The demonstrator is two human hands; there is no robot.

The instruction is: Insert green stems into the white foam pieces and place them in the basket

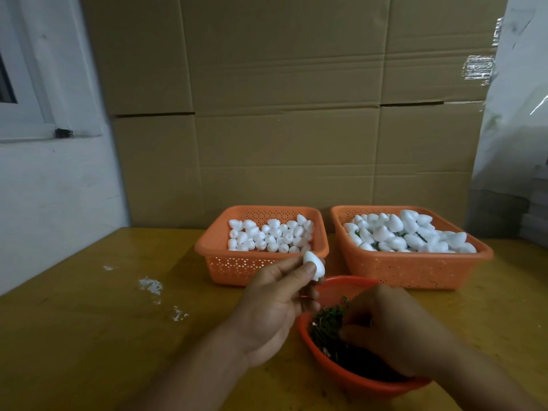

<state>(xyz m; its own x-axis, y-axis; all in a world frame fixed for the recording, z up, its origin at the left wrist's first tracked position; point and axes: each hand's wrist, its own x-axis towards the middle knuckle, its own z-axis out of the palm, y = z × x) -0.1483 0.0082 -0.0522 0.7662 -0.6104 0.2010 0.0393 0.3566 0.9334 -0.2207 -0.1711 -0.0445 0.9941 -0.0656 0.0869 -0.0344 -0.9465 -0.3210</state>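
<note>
My left hand [271,304] pinches a white foam piece [404,266] between thumb and fingers, raised in front of the left orange basket [261,269]. That basket holds several plain foam pieces [269,235]. The right orange basket [412,269] is piled with foam pieces that have green stems [421,236] in them. My right hand [394,330] reaches down into the round red bowl [355,381], fingers curled among the green stems [326,324]. Whether it grips one is hidden.
The baskets and bowl stand on a yellow wooden table [89,336]. White foam crumbs [151,286] lie on its left part. A wall of cardboard boxes [281,114] rises behind the baskets, with a white wall at the left.
</note>
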